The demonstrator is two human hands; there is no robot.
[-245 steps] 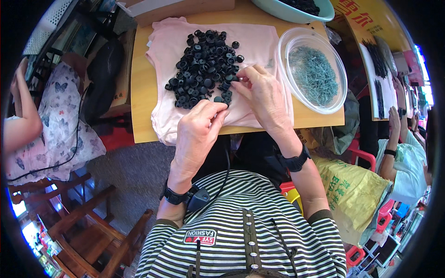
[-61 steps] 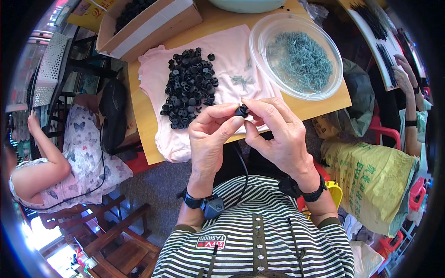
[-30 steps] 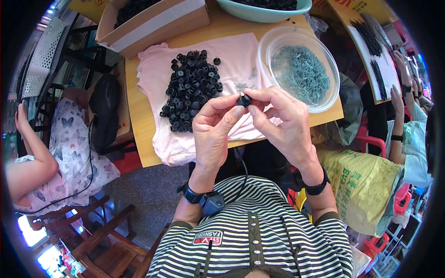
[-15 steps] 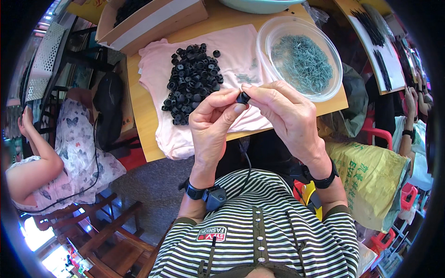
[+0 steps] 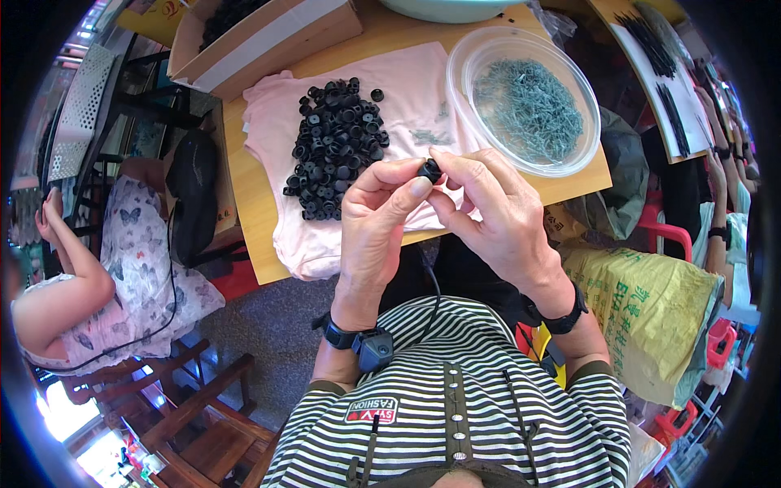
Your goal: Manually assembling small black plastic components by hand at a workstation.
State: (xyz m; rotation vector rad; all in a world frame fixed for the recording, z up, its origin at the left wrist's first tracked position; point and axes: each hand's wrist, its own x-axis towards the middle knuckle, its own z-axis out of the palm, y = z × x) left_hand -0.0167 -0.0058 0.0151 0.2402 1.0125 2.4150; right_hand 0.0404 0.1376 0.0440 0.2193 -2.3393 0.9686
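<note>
A small round black plastic cap (image 5: 430, 169) is held up over the front of the pink cloth (image 5: 325, 244). My left hand (image 5: 376, 213) pinches it between thumb and index finger. On its other side my right hand (image 5: 498, 215) has the index fingertip against the cap, with the thumb bent lower down. Whether a screw is also between the fingers is hidden. Behind my left hand lies a heap of similar black caps (image 5: 338, 146). A few loose screws (image 5: 427, 137) rest on the cloth just beyond the held cap.
A clear round tub (image 5: 592, 134) of many grey screws (image 5: 533, 114) stands right of the cloth. A cardboard box (image 5: 277, 45) with black parts and a pale green basin (image 5: 447, 8) are at the table's back. Another person (image 5: 122, 260) sits at the left; a yellow sack (image 5: 626, 317) lies right.
The cap has shifted slightly right and turned a little in my fingers. My right thumb has dropped lower, apart from the index fingertip. The heap and tub keep their places.
</note>
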